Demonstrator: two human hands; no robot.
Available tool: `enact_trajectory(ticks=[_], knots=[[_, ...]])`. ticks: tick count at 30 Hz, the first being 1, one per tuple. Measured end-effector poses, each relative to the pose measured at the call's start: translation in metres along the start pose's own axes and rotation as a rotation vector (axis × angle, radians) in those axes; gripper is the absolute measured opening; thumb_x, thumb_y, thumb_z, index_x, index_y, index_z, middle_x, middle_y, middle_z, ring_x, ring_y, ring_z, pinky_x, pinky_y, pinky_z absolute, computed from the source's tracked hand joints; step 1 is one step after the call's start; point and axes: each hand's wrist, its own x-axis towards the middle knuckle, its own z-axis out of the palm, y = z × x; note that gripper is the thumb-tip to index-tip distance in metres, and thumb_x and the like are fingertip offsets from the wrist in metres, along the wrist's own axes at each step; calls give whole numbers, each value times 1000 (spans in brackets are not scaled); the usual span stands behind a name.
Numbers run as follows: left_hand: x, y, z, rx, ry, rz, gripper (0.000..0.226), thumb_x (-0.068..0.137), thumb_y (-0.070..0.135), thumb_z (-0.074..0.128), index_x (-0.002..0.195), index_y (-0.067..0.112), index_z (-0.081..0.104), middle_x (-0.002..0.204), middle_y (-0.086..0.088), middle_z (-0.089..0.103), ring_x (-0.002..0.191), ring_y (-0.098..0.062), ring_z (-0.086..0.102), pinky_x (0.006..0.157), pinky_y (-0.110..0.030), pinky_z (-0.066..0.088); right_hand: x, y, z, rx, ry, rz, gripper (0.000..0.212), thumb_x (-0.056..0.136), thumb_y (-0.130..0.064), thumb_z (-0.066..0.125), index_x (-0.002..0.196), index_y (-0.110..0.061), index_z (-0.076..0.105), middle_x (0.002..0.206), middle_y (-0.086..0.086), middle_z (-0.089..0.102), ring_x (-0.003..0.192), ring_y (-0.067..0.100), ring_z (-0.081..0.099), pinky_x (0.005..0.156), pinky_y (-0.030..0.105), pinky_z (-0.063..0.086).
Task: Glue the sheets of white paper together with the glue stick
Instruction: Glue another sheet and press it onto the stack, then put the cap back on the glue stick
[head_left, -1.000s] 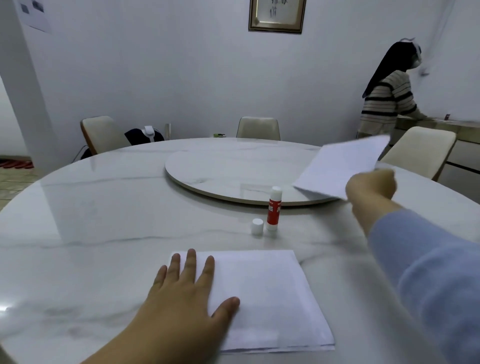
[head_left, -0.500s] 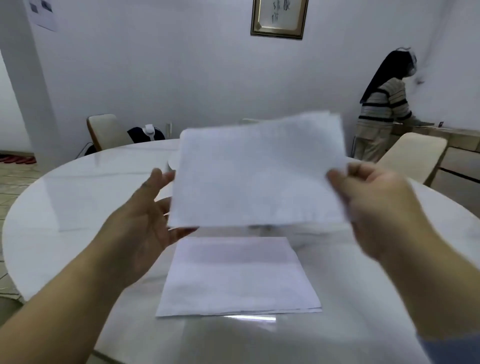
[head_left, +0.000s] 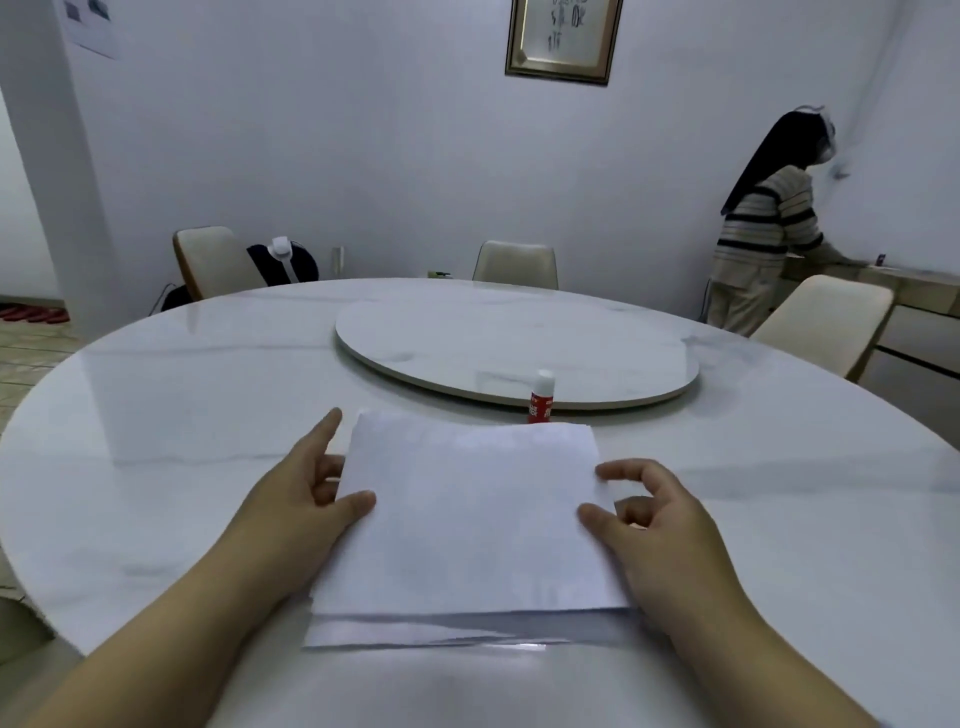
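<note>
A white sheet of paper (head_left: 467, 519) hangs just above a second white sheet (head_left: 415, 633) that lies flat on the table near me; only the lower sheet's near strip shows. My left hand (head_left: 301, 504) pinches the upper sheet's left edge between thumb and fingers. My right hand (head_left: 654, 525) pinches its right edge the same way. Behind the paper the red and white glue stick (head_left: 542, 396) stands upright and uncapped; its base and the cap are hidden by the sheet.
The round marble table (head_left: 182, 415) carries a raised turntable (head_left: 519, 343) just behind the glue stick. Cream chairs (head_left: 517, 264) stand around the far side. A person in a striped sweater (head_left: 763, 228) stands at a counter at the back right.
The sheet, first held out to the right in my right hand alone, was taken in both hands and has come down close over the sheet on the table.
</note>
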Motion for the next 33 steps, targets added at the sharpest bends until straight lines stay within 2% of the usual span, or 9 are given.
enact_trajectory(ticks=[2,5,8,16,24,26,28,30,33], knots=[[-1,-6,1,61,38,12,63,83,11,67,135,39,43,104,10,68,92,-7,65,84,-29,49,0,3,-1,-50,3,-19,17,81,-20,72,93,-30,64,63,-1,52,58,13,51,54,23,39],[-3,-11,3,208,98,61,49,83,13,65,127,31,53,95,15,66,87,-3,61,72,-14,42,0,5,-2,-132,5,-30,15,79,-21,73,90,-29,65,63,-3,52,60,9,51,54,19,36],[-5,-13,6,328,125,109,46,81,14,65,123,29,58,93,17,65,83,0,59,67,-8,38,0,5,-2,-213,-18,-27,13,78,-21,74,88,-27,68,65,-5,53,61,8,51,53,16,36],[-11,-14,4,339,67,116,62,79,9,64,132,35,46,99,21,61,84,0,60,67,-8,39,-1,9,0,-325,-46,-38,11,81,-25,71,92,-27,70,78,-6,60,73,6,56,58,11,37],[-7,-17,3,351,40,111,57,79,10,61,130,32,51,104,16,62,85,1,60,68,-11,40,-3,5,4,-527,-86,-95,5,83,-32,65,87,-32,65,93,-11,53,79,2,53,66,13,39],[-8,-18,4,373,41,117,56,78,12,61,129,32,51,106,15,56,89,1,58,70,-13,41,2,0,4,-632,-72,-96,13,81,-40,65,91,-32,63,101,-9,47,84,6,53,73,23,42],[-6,-23,5,408,41,132,53,77,12,61,125,33,51,120,14,47,107,-4,51,89,-16,39,18,-11,3,-638,-14,-112,27,81,-45,65,103,-28,61,107,-6,48,89,12,54,76,27,42],[-5,-24,7,420,33,157,47,78,12,60,118,36,51,128,14,38,125,-9,39,104,-22,32,45,-22,6,-469,3,-90,41,83,-42,65,117,-20,58,109,0,53,91,16,54,76,27,41],[-4,-22,8,307,70,156,35,82,10,55,106,36,53,123,15,39,125,-10,39,103,-25,32,92,-26,23,-285,-93,20,61,85,-41,64,137,-15,45,127,5,52,104,19,53,81,28,40]])
